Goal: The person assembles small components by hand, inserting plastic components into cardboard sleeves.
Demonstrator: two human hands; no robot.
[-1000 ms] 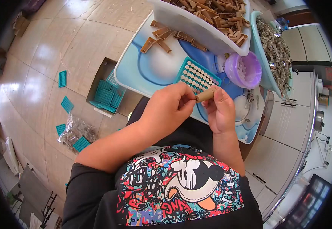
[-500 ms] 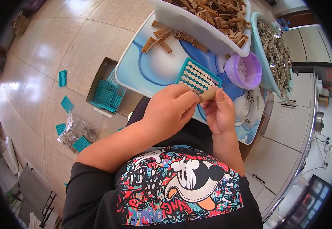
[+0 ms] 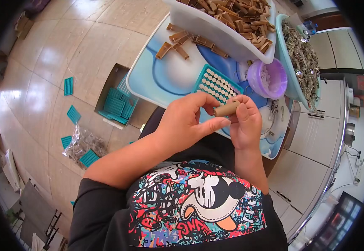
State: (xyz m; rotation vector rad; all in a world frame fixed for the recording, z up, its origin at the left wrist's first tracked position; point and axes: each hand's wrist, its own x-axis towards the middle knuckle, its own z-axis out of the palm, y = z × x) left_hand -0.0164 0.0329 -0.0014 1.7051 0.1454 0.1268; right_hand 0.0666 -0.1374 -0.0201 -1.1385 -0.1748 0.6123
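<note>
My right hand (image 3: pixel 247 121) grips a short tan plastic piece with a rounded back (image 3: pixel 226 109) between thumb and fingers. My left hand (image 3: pixel 186 119) is open, thumb stretched out below the piece and index finger curled at its left end; whether that finger touches it I cannot tell. Just beyond the hands lies a teal tray (image 3: pixel 207 67) with rows of round whitish discs (image 3: pixel 212 80). Similar tan pieces (image 3: pixel 164 50) lie loose farther back on the blue and white table (image 3: pixel 148 79).
A white bin (image 3: pixel 224 33) heaped with tan pieces stands at the back. Right of it are a purple bowl (image 3: pixel 281 77) with small clear parts and a pale green basin (image 3: pixel 283 46) full of metal parts. A box (image 3: pixel 103 94) of teal trays and a plastic bag (image 3: pixel 81 144) sit on the floor.
My left thumb and fingers have spread away from the tan piece. The piece now shows more of its length, held in my right hand, which has shifted slightly.
</note>
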